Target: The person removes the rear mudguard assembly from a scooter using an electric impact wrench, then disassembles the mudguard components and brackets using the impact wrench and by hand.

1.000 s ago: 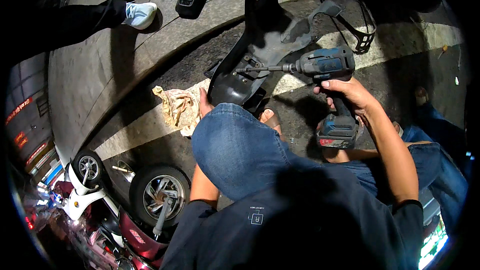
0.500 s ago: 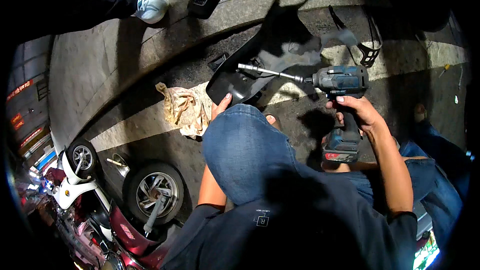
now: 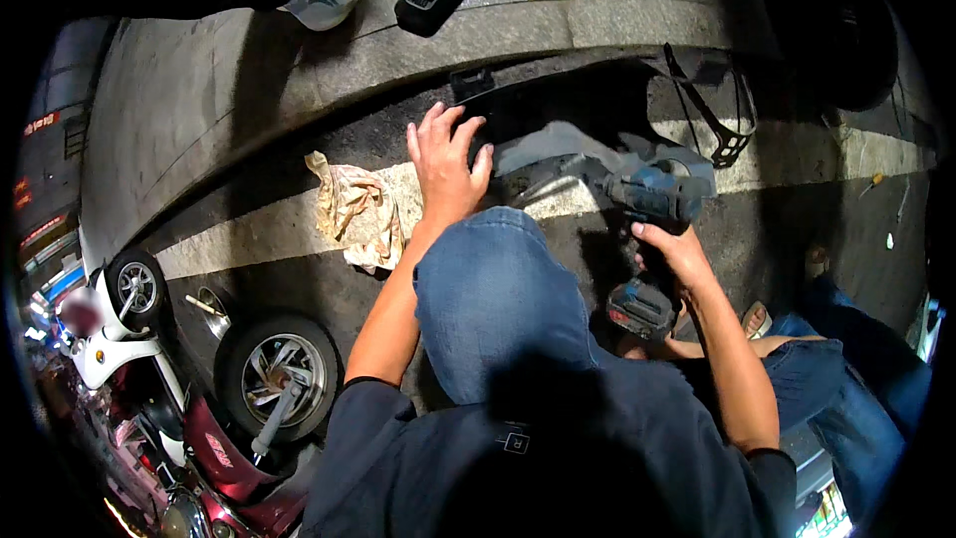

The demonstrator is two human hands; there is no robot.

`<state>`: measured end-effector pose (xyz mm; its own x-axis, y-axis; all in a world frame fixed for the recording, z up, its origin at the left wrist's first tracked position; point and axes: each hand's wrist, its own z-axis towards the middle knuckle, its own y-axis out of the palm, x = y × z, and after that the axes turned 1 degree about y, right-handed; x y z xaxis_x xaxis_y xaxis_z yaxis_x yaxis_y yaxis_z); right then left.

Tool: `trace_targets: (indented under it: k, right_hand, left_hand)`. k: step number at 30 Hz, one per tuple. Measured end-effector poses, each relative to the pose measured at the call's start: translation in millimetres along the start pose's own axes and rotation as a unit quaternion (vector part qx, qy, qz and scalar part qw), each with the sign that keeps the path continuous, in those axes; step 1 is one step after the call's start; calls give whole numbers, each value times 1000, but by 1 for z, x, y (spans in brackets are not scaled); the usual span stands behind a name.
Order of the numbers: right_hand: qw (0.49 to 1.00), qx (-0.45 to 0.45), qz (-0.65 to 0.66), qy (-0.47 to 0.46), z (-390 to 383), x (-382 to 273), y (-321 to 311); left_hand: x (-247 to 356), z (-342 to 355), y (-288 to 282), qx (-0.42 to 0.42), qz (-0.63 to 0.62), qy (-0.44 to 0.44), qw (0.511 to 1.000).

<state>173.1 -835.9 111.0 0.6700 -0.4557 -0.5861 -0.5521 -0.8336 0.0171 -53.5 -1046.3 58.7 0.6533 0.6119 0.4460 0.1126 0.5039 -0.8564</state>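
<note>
Left hand (image 3: 448, 161) beside dark panel (image 3: 568, 142) | right hand (image 3: 673, 249) gripping power drill (image 3: 652, 191)

Blue-black power driver (image 3: 657, 189) and dark plastic panel (image 3: 570, 143).
The driver is held, its battery (image 3: 640, 309) toward six o'clock; the panel, curved and partly grey, is at its ten o'clock.

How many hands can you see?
2: the left hand, open, near the crumpled cloth, and the right hand, holding the power tool. Others may be hidden in shadow.
</note>
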Motion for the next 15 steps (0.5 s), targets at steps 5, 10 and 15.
trace_targets:
  k: [5, 10, 15]
  right_hand:
    - [993, 35, -103, -43, -1, 14, -6]
    - [984, 60, -135, -102, 2, 29, 2]
    - [980, 46, -153, -120, 8, 39, 15]
  left_hand:
    - [3, -24, 19, -91, -163, 39, 982]
    - [-6, -74, 56, -289, -32, -35, 956]
    - [-27, -83, 71, -363, -6, -4, 932]
